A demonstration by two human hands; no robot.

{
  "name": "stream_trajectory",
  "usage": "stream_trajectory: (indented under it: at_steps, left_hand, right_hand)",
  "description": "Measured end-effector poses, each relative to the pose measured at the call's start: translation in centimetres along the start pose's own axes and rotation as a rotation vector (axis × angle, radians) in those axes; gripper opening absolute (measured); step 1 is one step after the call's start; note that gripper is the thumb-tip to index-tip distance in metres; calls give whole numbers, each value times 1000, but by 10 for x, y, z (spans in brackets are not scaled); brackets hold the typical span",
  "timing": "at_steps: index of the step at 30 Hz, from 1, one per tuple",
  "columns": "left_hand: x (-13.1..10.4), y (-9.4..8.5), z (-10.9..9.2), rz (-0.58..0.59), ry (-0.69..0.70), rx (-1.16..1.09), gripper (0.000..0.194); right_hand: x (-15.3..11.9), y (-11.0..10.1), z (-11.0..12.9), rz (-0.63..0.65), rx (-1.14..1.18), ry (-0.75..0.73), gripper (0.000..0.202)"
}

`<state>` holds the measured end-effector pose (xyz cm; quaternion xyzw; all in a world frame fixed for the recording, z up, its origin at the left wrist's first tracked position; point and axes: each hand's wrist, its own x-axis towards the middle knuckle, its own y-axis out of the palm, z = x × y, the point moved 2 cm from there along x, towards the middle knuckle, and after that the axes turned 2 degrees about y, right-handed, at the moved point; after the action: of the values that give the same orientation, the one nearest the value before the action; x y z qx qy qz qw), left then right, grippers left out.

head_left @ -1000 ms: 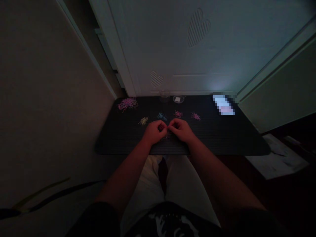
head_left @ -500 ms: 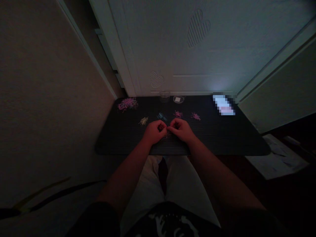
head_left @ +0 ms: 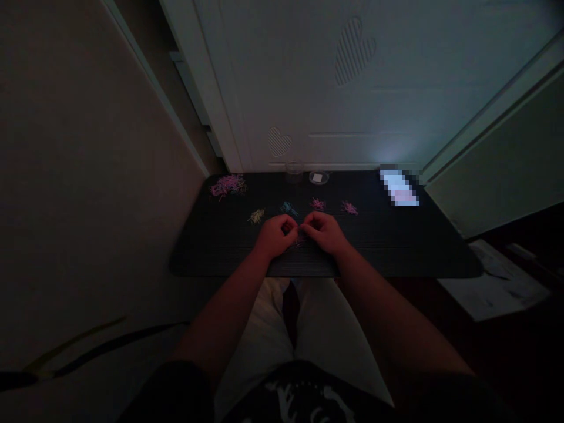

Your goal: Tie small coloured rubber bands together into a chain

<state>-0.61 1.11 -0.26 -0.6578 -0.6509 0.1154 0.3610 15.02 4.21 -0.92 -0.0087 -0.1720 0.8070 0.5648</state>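
My left hand [head_left: 279,235] and my right hand [head_left: 323,231] meet fingertip to fingertip over the dark table, both in a pinch. Whatever they hold is too small and dim to make out. Just below the fingertips lies a small loose pile of thin pale-pink pieces [head_left: 296,242], partly covered by the hands. Beyond the hands are small piles of thin pieces: a yellowish one [head_left: 256,216], a blue one [head_left: 289,207], a pink one [head_left: 318,204] and another pink one [head_left: 349,208].
A larger mixed pink and purple pile [head_left: 228,187] lies at the table's back left. A clear round container [head_left: 294,171] and a clear lid with a white label [head_left: 318,177] stand at the back edge. A bright pixelated object [head_left: 399,187] is at the back right of the table [head_left: 396,252].
My fingertips have drawn very slightly apart. The piles and the other things lie where they were.
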Motion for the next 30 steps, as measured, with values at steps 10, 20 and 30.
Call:
stream_trajectory:
  at_steps: [10, 20, 30]
  left_hand:
    - [0, 0, 1, 3, -1, -27, 10]
    - [0, 0, 0, 4, -9, -24, 11]
    - [0, -1, -2, 4, -15, -3, 10]
  right_hand:
    - [0, -1, 1, -23, 24, 19, 17]
    - [0, 0, 0, -19, -6, 20, 13]
    - [1, 1, -2, 40, -82, -33, 14]
